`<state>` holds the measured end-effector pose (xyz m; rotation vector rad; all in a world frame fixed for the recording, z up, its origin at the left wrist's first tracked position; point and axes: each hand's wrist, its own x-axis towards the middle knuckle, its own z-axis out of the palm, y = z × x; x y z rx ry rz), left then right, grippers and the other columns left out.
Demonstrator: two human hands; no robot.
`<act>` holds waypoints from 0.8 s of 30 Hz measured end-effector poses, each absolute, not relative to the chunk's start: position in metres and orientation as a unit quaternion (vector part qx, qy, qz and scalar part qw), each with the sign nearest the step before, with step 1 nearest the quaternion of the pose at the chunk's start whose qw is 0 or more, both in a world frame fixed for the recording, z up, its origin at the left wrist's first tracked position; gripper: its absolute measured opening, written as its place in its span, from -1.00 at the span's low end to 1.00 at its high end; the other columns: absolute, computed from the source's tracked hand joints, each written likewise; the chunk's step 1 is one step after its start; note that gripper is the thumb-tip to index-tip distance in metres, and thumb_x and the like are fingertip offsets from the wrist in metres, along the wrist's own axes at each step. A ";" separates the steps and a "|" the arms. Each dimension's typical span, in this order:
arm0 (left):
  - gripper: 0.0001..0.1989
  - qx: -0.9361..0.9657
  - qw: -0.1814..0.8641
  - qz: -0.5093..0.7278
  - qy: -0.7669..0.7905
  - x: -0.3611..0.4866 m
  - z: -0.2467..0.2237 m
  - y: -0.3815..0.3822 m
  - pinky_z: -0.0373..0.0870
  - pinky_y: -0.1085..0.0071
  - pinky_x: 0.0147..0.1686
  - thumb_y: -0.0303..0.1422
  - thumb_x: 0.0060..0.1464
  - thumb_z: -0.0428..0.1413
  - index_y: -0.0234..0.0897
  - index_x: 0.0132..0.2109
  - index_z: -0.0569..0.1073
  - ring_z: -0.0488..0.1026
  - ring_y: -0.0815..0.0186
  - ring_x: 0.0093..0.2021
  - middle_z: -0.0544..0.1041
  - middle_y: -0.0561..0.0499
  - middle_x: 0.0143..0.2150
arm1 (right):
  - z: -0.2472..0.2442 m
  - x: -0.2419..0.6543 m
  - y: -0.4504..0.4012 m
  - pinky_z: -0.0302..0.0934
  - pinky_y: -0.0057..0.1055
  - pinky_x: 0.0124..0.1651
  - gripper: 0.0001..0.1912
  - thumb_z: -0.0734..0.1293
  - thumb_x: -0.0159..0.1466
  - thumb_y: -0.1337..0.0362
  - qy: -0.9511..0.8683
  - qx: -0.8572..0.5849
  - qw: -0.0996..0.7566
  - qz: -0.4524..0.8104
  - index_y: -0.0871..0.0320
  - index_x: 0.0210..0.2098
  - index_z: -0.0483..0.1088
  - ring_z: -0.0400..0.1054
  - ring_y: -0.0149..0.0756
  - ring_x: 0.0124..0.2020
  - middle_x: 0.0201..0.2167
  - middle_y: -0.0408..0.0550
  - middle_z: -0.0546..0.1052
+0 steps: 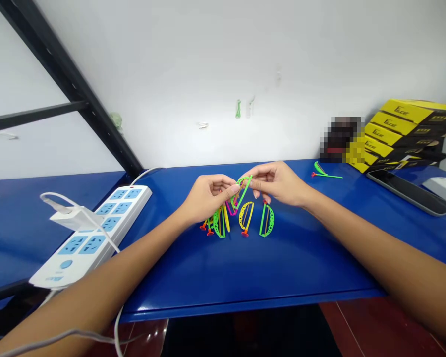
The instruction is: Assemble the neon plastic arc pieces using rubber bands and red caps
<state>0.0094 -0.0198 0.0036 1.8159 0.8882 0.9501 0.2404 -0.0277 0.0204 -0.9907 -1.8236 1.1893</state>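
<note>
Head view: green toy bow (pixel 244 192) between left hand (pixel 210 197) and right hand (pixel 278 182)

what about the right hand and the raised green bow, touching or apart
Touching: the head view shows the right hand with fingertips pinching the raised green bow.
</note>
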 end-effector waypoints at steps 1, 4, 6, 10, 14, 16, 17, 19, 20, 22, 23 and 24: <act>-0.61 0.731 0.438 0.381 0.359 0.009 0.004 -0.020 0.49 0.40 -0.37 -0.02 0.15 0.34 -0.31 -0.20 0.64 0.56 0.28 -0.39 0.67 -0.09 -0.32 | 0.020 0.240 -0.028 0.23 -0.45 -0.60 -0.69 0.55 0.23 0.05 -0.709 -0.388 0.373 0.456 0.15 -0.18 0.67 0.31 -0.44 -0.63 -0.55 -0.15 0.56; -0.60 0.730 0.444 0.376 0.359 0.009 0.005 -0.020 0.47 0.41 -0.39 0.00 0.14 0.34 -0.30 -0.23 0.64 0.53 0.30 -0.41 0.65 -0.07 -0.36 | 0.019 0.241 -0.027 0.22 -0.46 -0.60 -0.75 0.53 0.23 0.10 -0.717 -0.399 0.381 0.426 0.15 -0.24 0.64 0.33 -0.42 -0.63 -0.56 -0.16 0.55; -0.59 0.726 0.467 0.362 0.352 0.008 0.007 -0.019 0.46 0.41 -0.41 0.01 0.12 0.34 -0.29 -0.23 0.63 0.51 0.31 -0.44 0.63 -0.05 -0.38 | 0.019 0.241 -0.026 0.26 -0.43 -0.56 -0.80 0.51 0.23 0.14 -0.724 -0.414 0.395 0.385 0.15 -0.27 0.61 0.37 -0.38 -0.60 -0.54 -0.14 0.56; -0.58 0.713 0.506 0.333 0.353 0.006 0.011 -0.017 0.35 0.47 -0.50 0.02 0.09 0.37 -0.28 -0.24 0.62 0.42 0.37 -0.51 0.57 0.00 -0.44 | 0.021 0.238 -0.028 0.36 -0.33 -0.38 -0.84 0.46 0.26 0.17 -0.708 -0.427 0.487 0.282 0.13 -0.32 0.55 0.46 -0.28 -0.47 -0.46 -0.07 0.59; -0.56 0.615 0.559 0.402 0.384 0.005 0.009 -0.012 0.20 0.55 -0.56 -0.01 0.01 0.43 -0.29 -0.31 0.53 0.25 0.48 -0.58 0.39 0.12 -0.56 | 0.025 0.234 -0.036 0.28 -0.34 -0.41 -0.89 0.43 0.23 0.23 -0.692 -0.420 0.534 0.246 0.08 -0.40 0.46 0.40 -0.30 -0.48 -0.47 -0.09 0.55; -0.57 0.543 0.580 0.452 0.405 0.003 0.006 -0.007 0.18 0.57 -0.57 -0.06 -0.04 0.46 -0.30 -0.33 0.50 0.20 0.51 -0.59 0.32 0.16 -0.58 | 0.025 0.233 -0.038 0.22 -0.36 -0.45 -0.92 0.42 0.19 0.27 -0.714 -0.408 0.507 0.260 0.07 -0.42 0.44 0.35 -0.32 -0.51 -0.52 -0.13 0.50; -0.58 0.508 0.577 0.481 0.421 0.002 0.005 -0.004 0.16 0.58 -0.58 -0.10 -0.05 0.46 -0.31 -0.34 0.50 0.18 0.52 -0.59 0.32 0.17 -0.58 | 0.025 0.234 -0.037 0.21 -0.36 -0.45 -0.93 0.41 0.16 0.29 -0.726 -0.400 0.488 0.274 0.07 -0.43 0.43 0.33 -0.33 -0.53 -0.54 -0.15 0.49; -0.65 0.441 0.541 0.545 0.465 -0.003 0.003 0.003 0.13 0.58 -0.61 -0.19 -0.04 0.44 -0.32 -0.33 0.49 0.17 0.53 -0.59 0.38 0.14 -0.53 | 0.024 0.238 -0.032 0.22 -0.37 -0.44 -0.94 0.38 0.12 0.32 -0.740 -0.391 0.452 0.309 0.07 -0.45 0.40 0.33 -0.34 -0.54 -0.56 -0.16 0.49; -0.69 0.412 0.513 0.574 0.488 -0.005 0.003 0.007 0.13 0.58 -0.62 -0.23 -0.03 0.42 -0.32 -0.33 0.49 0.18 0.53 -0.59 0.43 0.11 -0.49 | 0.023 0.242 -0.028 0.23 -0.37 -0.44 -0.94 0.36 0.10 0.32 -0.738 -0.396 0.442 0.320 0.07 -0.46 0.38 0.34 -0.33 -0.54 -0.56 -0.16 0.50; -0.76 0.398 0.458 0.596 0.526 -0.010 0.004 0.013 0.13 0.56 -0.63 -0.28 -0.01 0.38 -0.33 -0.33 0.51 0.19 0.53 -0.61 0.52 0.05 -0.43 | 0.022 0.254 -0.016 0.20 -0.36 -0.45 -0.95 0.33 0.09 0.30 -0.729 -0.425 0.430 0.322 0.07 -0.47 0.34 0.34 -0.32 -0.56 -0.58 -0.15 0.49; -0.78 0.422 0.431 0.589 0.537 -0.012 0.005 0.015 0.13 0.54 -0.63 -0.28 0.01 0.36 -0.33 -0.33 0.53 0.19 0.52 -0.62 0.53 0.04 -0.45 | 0.021 0.262 -0.009 0.17 -0.37 -0.45 -0.93 0.34 0.09 0.28 -0.722 -0.454 0.430 0.297 0.07 -0.48 0.33 0.32 -0.32 -0.57 -0.60 -0.17 0.46; -0.78 0.466 0.404 0.571 0.541 -0.013 0.006 0.016 0.15 0.52 -0.62 -0.26 0.02 0.35 -0.33 -0.33 0.56 0.21 0.49 -0.63 0.54 0.03 -0.47 | 0.019 0.270 -0.002 0.15 -0.37 -0.45 -0.91 0.33 0.11 0.26 -0.712 -0.488 0.431 0.262 0.07 -0.48 0.32 0.31 -0.32 -0.56 -0.61 -0.17 0.43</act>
